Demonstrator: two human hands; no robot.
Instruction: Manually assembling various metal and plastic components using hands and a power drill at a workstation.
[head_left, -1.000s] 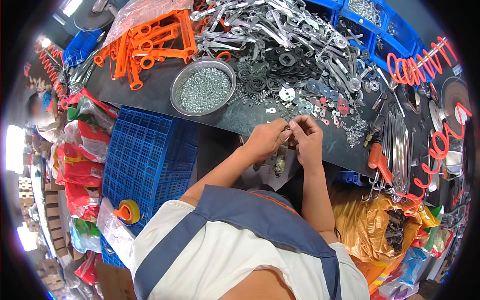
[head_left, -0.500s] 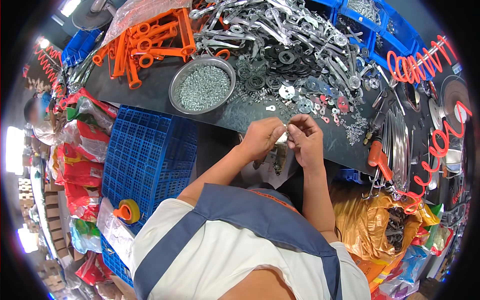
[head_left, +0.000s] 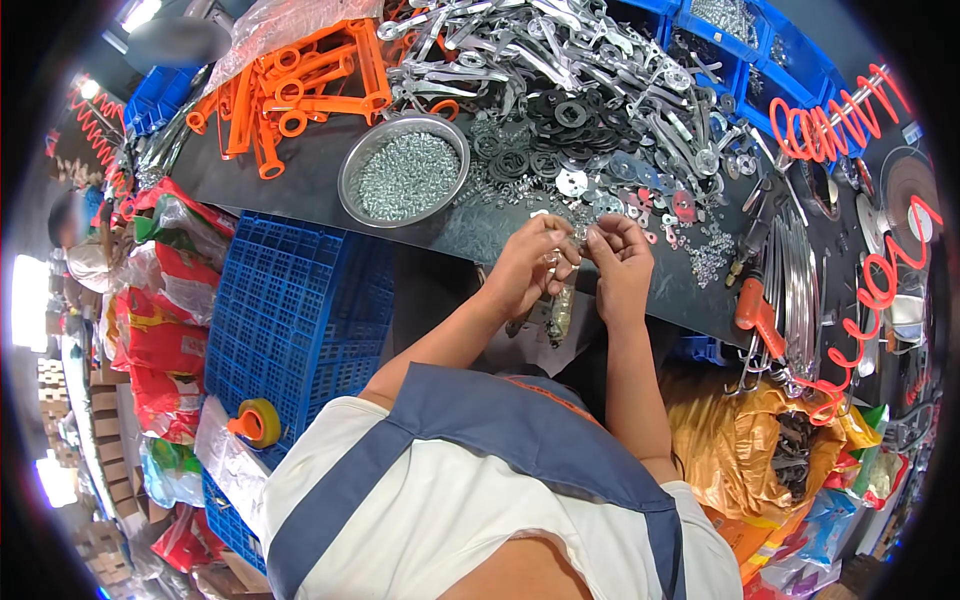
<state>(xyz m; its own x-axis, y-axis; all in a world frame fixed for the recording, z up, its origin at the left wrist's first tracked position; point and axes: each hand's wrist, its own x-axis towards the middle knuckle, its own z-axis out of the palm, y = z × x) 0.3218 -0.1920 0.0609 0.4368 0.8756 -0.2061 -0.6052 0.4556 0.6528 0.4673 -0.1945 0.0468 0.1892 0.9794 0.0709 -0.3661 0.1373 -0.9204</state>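
My left hand (head_left: 528, 264) is curled around small shiny metal parts (head_left: 552, 258), too small to name. Close to its right, my right hand (head_left: 622, 266) is closed in a pinch, thumb against fingertips; a tiny bit of metal shows there, its kind unclear. Both hands are at the front edge of the dark workbench (head_left: 300, 190). Just beyond them lie scattered small metal pieces, flat discs (head_left: 571, 183) and red-and-white tabs (head_left: 684, 207). To their left stands a round metal bowl (head_left: 350, 205) filled with small silvery pieces.
Orange ring-ended plastic parts (head_left: 285, 90) and a heap of silvery metal levers (head_left: 550, 45) cover the far side. Black rings (head_left: 572, 112) lie before the levers. An orange-handled tool (head_left: 757, 318) and coiled red hose (head_left: 815, 135) are right; a blue crate (head_left: 280, 320) is left.
My hands have moved slightly apart. My left hand has turned so that the metal in its curled fingers shows, and my right hand has shifted a little to the right.
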